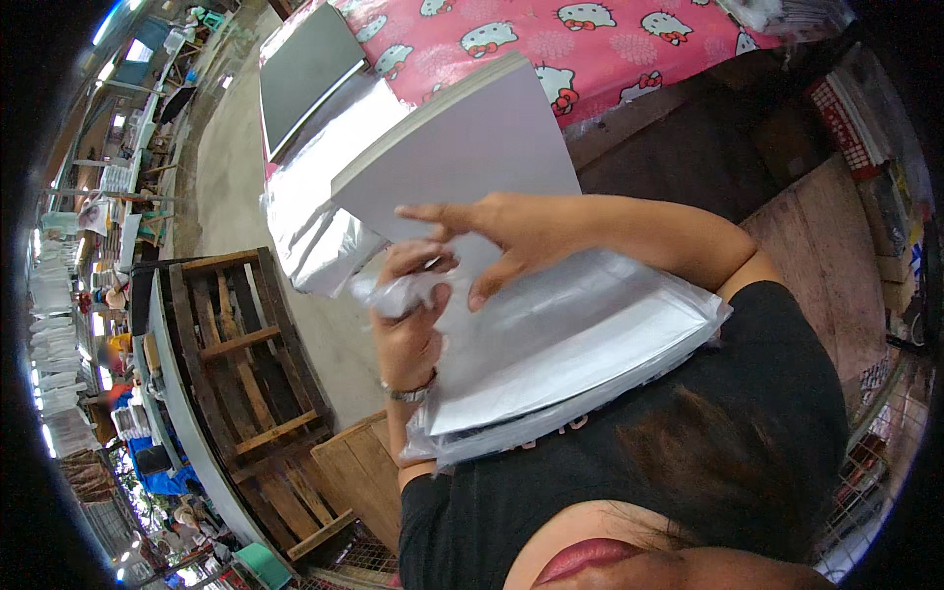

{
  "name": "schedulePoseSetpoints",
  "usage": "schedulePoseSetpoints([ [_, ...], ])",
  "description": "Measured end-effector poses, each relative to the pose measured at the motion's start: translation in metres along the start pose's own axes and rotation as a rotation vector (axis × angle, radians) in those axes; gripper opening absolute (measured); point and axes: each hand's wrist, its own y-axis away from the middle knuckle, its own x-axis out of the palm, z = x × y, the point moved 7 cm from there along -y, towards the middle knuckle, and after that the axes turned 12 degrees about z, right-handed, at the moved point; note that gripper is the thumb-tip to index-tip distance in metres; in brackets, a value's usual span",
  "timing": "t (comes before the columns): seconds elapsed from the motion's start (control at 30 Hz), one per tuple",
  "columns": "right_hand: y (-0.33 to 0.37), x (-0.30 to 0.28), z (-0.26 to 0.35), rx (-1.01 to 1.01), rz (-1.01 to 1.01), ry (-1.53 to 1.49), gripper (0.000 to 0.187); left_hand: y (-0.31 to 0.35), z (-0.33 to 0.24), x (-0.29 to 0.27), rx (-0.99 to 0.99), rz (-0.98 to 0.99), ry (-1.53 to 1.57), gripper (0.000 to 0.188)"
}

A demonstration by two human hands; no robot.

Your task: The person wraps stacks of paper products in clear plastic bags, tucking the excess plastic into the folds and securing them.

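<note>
A thick stack of white sheets [462, 138] stands tilted before me, its far end over the pink table. Its nearer part lies inside a clear plastic bag [580, 344], whose crinkled edge runs close against my shirt. My left hand [413, 320], with a bracelet or watch at the wrist, has its fingers closed on bunched plastic of the bag. Across the stack reaches my right hand [482, 236], index finger stretched out and thumb apart. It is beside the left hand, over the white face; whether it touches the plastic, I cannot tell.
A pink patterned cloth [610, 44] covers the table. At the table's left lie a dark grey flat board [313, 74] and shiny clear plastic [329, 226]. A wooden pallet [241, 344] stands at left. A red crate [841, 128] is far right.
</note>
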Motion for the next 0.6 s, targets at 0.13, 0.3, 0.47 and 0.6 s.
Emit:
schedulePoseSetpoints([
  [0.13, 0.008, -0.033, -0.003, 0.15, -0.088, 0.025, 0.059, -0.017, 0.003, -0.003, 0.029, -0.062, 0.116, 0.034],
  [0.3, 0.008, -0.03, 0.001, 0.029, -0.147, -0.001, 0.024, -0.012, 0.019, -0.022, -0.013, -0.175, 0.07, 0.013],
  [0.47, -0.002, -0.033, -0.019, 0.206, -0.201, -0.205, 0.017, -0.007, 0.014, -0.021, 0.002, -0.299, 0.053, 0.017],
  [0.6, -0.014, -0.039, -0.01, -0.085, -0.418, -0.138, 0.017, -0.007, 0.007, -0.014, -0.023, -0.285, -0.084, 0.02],
])
